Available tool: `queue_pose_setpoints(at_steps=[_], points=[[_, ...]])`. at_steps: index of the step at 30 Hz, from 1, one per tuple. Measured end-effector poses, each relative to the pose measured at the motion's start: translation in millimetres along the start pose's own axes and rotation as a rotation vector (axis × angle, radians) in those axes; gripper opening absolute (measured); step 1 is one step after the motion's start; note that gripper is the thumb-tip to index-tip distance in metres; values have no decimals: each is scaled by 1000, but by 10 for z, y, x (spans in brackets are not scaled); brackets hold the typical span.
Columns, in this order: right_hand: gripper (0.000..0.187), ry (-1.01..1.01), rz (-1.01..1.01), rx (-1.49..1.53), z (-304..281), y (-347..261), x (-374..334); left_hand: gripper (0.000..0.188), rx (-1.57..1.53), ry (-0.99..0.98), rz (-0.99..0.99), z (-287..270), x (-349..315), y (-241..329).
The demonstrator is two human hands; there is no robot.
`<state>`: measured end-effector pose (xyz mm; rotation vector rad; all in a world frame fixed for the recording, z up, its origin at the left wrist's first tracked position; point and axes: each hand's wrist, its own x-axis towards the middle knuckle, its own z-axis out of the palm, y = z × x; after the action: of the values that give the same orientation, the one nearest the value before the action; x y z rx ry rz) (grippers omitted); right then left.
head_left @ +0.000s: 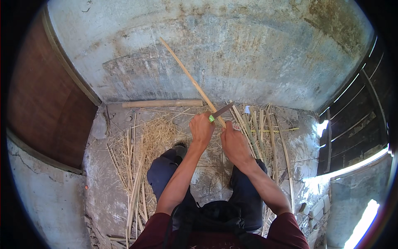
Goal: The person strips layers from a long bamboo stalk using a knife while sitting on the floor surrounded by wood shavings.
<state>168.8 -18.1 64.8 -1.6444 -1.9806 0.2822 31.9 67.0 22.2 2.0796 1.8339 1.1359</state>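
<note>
My left hand (202,128) is closed round the green handle of a knife (224,108), whose dark blade points up and to the right. The blade lies across a long bamboo strip (182,66) near the strip's lower end. With closed fingers, my right hand (236,143) grips that lower end. From there the strip slants up and to the left, its far tip in front of the wall. Both hands are close together above the floor, between my knees.
A bamboo pole (162,103) lies along the wall (248,54). Curly shavings (157,135) heap on the floor at left, beside split strips (133,186). More strips (273,145) lie at right. A brown door panel (49,91) stands left, dark slatted boards (352,120) right.
</note>
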Motion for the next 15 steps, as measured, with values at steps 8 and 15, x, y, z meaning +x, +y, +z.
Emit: queue_pose_setpoints(at_steps=[8,15], points=[[18,-5,-3,-28,14,-28,10,13,8,33,-49,3,18,-4],[18,-30,15,-57,5,-81,51,12,16,54,-68,-11,61,3]])
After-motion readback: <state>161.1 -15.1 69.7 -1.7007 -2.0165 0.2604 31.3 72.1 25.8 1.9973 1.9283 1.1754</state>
